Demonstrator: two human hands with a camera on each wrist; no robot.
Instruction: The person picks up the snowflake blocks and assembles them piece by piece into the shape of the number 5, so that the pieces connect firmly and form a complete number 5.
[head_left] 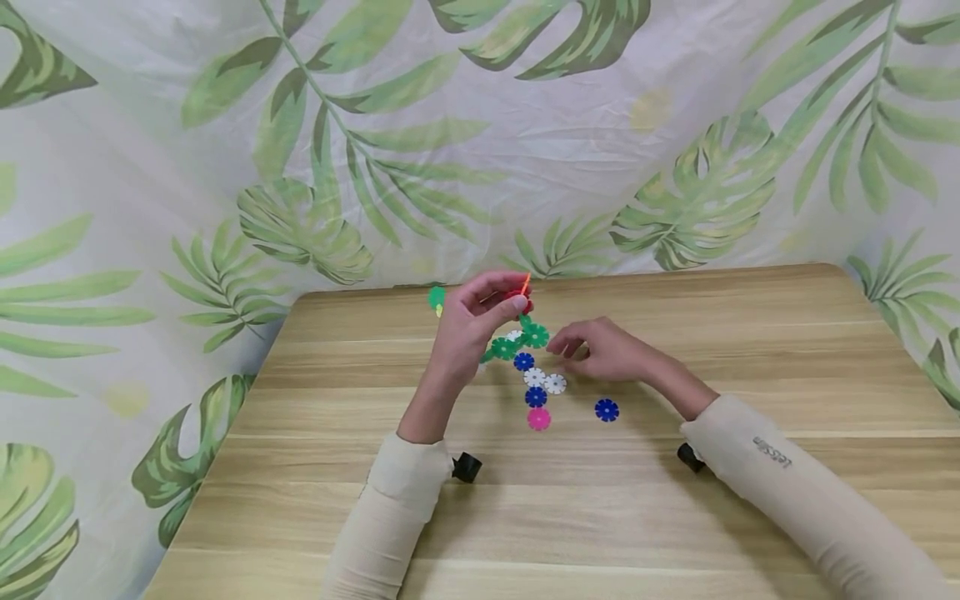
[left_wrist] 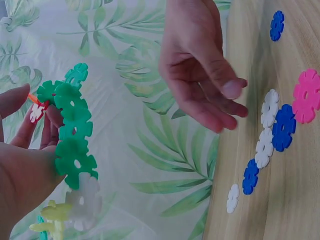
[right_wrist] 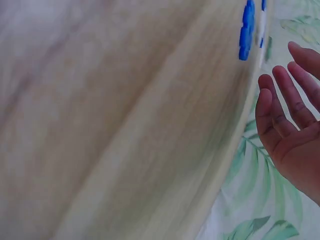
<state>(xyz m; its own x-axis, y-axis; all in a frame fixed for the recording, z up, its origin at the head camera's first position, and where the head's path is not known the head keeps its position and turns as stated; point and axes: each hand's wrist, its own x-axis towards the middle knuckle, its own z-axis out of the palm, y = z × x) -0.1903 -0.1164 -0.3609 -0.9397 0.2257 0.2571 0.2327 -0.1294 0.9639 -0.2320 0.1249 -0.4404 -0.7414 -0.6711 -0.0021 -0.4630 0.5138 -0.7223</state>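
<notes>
Cream sleeves [head_left: 810,508], two, foremost; beyond, I log the left grip [head_left: 461,329], pinching a red disc [head_left: 528,306] near one end of a green disc chain [left_wrist: 77,117] held above the table [head_left: 300,508], and the right grip [head_left: 613,350], loosely spread, holding nothing. Risks, as I judge: lopsided weight could pull the green disc chain apart, or a low sweep by the right grip could knock the lone blue disc [head_left: 607,410] away.

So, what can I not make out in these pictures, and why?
Head view: red piece, partly covered by the left hand.
Left wrist view: lowest green piece, partly behind the yellow piece.
Right wrist view: right hand, cut off by the right edge.
Right wrist view: larger blue piece, cut off by the top edge.
Right wrist view: tabletop, grain blurred.
</notes>
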